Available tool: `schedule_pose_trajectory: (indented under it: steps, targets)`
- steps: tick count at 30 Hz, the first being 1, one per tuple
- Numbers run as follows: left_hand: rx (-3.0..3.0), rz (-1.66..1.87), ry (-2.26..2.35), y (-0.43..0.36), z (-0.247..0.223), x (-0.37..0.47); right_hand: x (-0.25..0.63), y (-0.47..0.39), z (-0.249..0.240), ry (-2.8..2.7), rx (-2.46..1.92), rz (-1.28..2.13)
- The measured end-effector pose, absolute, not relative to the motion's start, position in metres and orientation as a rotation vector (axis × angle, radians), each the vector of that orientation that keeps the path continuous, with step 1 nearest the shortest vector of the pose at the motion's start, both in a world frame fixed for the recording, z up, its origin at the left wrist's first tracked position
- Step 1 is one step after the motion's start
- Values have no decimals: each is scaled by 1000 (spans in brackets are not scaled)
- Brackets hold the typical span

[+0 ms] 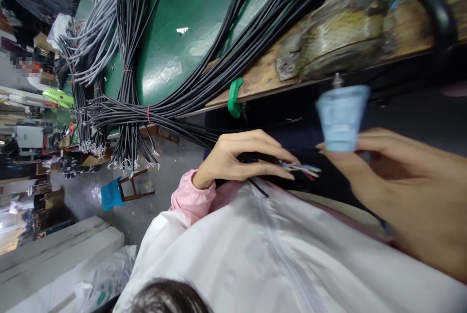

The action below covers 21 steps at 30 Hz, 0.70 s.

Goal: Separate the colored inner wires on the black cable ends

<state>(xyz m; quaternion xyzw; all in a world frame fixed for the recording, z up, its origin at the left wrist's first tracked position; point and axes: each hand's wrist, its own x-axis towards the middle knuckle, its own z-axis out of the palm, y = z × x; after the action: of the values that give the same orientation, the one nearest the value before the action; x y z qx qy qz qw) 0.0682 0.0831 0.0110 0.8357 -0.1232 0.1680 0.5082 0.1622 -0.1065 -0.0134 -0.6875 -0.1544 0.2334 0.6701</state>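
Observation:
Near the middle, my left hand [251, 155] pinches the end of a black cable, and its thin coloured wires [304, 168] fan out past the fingertips. On the right, my right hand [404, 182] grips a light blue tapered piece [342, 117] between thumb and fingers; a small metal tip points up from it. The two hands are apart, with the coloured wires between them. A long bundle of black cables [204, 77], tied with a red band, lies across the green table [175, 21] and hangs over its edge.
A taped, worn object [339, 36] with a thick black hose [434, 7] sits on the wooden edge [259, 72]. A green clamp [235, 98] hangs there. Grey cable bundles [105, 16] lie at the upper left. A blue stool [112, 193] stands on the floor.

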Motion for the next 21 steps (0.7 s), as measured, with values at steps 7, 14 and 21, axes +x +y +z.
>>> schedule_pose_trajectory:
  steps: [7,14,21]
  targets:
    - [2270,573,-24,57,4,55,153,-112,7,-760,-1585,133]
    - [2263,838,-103,45,15,55,152,-106,13,-740,-1425,181]
    - [2325,866,-159,42,5,48,153,-104,9,-723,-1359,205]
